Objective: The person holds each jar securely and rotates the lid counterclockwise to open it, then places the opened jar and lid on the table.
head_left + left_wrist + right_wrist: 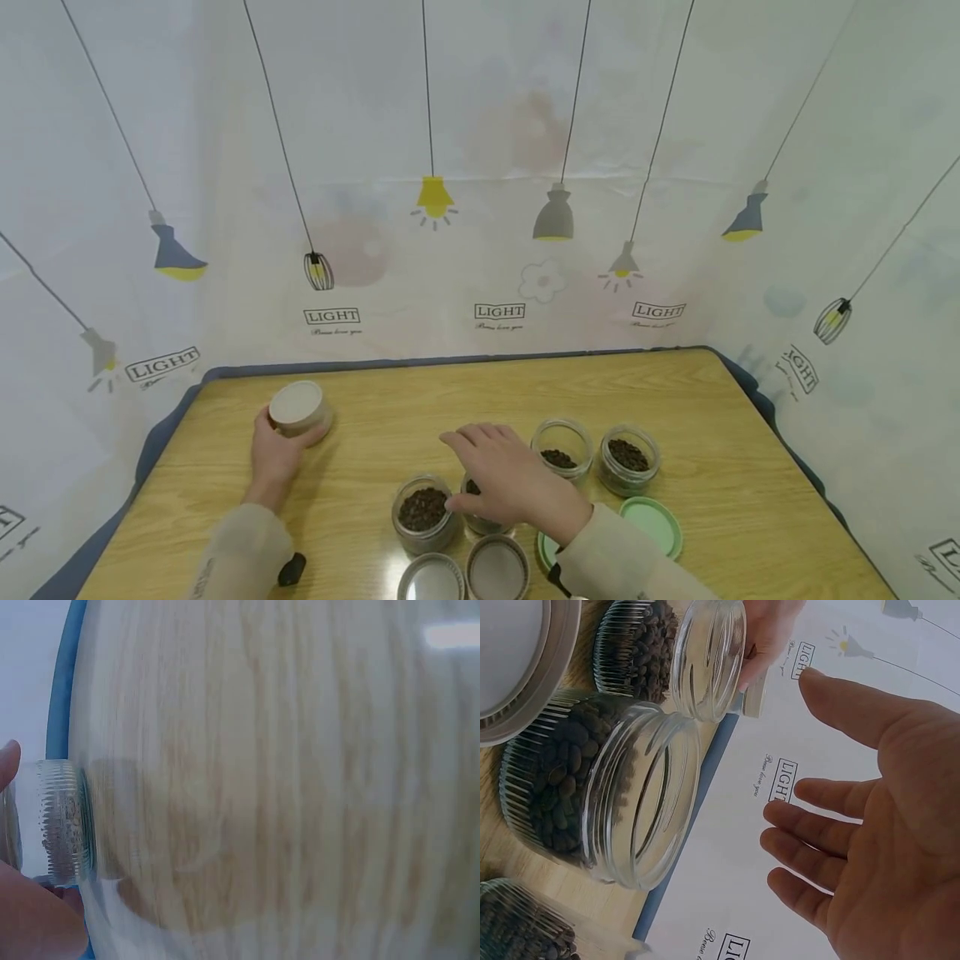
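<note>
At the far left of the table, my left hand (276,458) grips a glass jar with a pale lid (297,405), thumb and fingers round its side. Dark contents show through that jar's ribbed wall (64,817) in the left wrist view. My right hand (513,479) hovers over the jars with fingers spread and holds nothing; its palm (900,825) shows in the right wrist view. Below it is an uncovered jar of dark beans (562,780), partly hidden by the hand in the head view. Left of that stands another uncovered bean jar (422,510).
Two more uncovered jars stand behind to the right, one with few beans (561,457) and one fuller (628,457). Two greyish lids (497,568) lie at the front. A green lid (654,525) lies right, beside another partly hidden by my right arm. A printed curtain (495,250) surrounds the table.
</note>
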Available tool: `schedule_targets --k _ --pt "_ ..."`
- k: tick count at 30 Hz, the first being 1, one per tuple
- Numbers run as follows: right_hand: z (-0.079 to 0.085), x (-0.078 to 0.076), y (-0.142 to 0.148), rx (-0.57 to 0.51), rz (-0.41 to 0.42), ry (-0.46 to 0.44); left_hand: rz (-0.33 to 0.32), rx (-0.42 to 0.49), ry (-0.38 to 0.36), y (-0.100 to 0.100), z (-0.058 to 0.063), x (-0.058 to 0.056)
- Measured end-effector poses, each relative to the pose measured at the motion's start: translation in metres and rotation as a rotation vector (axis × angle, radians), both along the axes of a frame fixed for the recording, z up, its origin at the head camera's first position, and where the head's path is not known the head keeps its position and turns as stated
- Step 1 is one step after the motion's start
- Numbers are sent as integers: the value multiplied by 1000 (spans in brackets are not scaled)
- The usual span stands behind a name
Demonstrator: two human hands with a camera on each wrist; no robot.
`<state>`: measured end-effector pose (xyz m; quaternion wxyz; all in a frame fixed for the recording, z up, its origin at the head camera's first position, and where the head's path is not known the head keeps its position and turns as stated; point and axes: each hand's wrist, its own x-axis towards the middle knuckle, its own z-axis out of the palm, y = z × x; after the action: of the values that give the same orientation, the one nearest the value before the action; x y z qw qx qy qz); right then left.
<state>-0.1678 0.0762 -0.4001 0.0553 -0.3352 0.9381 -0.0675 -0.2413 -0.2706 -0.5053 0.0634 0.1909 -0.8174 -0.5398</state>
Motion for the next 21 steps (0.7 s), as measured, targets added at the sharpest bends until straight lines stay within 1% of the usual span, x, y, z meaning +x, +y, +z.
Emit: schedule_targets --k 5,9,16,21 --pt "-1 -1 -2 -9 -2 -20 33 -8 -16 4 -1 -2" --pt "-1 -1 -3 -9 10 -16 52 -1 -22 6 -4 -3" --pt "-1 0 -3 1 4 -20 62 11 2 7 -9 -6" --pt "-2 -1 -2 -15 -1 -29 70 -19 -19 7 -8 -7"
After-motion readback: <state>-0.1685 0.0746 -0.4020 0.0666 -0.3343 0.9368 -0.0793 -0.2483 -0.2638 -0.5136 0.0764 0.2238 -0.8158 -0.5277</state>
